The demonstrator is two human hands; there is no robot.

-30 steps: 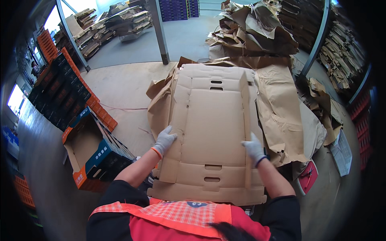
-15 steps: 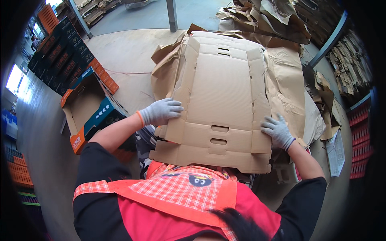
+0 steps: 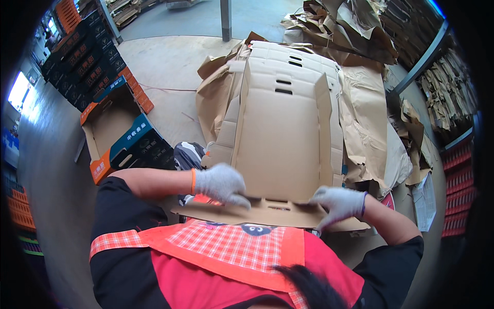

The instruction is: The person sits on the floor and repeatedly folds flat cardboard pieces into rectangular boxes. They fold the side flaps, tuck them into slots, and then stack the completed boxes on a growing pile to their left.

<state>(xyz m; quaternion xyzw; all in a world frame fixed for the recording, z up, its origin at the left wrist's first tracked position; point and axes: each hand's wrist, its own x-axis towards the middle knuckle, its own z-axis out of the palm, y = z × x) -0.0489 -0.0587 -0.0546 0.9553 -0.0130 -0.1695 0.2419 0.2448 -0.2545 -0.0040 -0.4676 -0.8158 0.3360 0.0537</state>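
Note:
A tan cardboard box blank [image 3: 280, 144] lies before me on top of more flat sheets, its long side flaps raised. Its near end panel [image 3: 280, 207], cut with handle slots, is partly lifted against my lap. Both hands wear pale grey gloves. My left hand [image 3: 222, 184] grips the near left corner, thumb toward the middle and fingers curled at the folded flap. At the near right corner, my right hand [image 3: 340, 204] holds the other folded flap between thumb and fingers. The fingertips are partly hidden by the cardboard.
At left stands an assembled open box [image 3: 116, 121] in orange and teal, with a stack of dark boxes [image 3: 85, 62] behind. Crumpled brown paper [image 3: 363, 113] lies right of the sheets. Red crates [image 3: 458, 180] stand far right; a metal post [image 3: 225, 20] rises beyond.
Both hands have moved inward from the long sides to the near corners. The side flaps now stand more upright, and the near end has been bent up with its corner flaps folded in.

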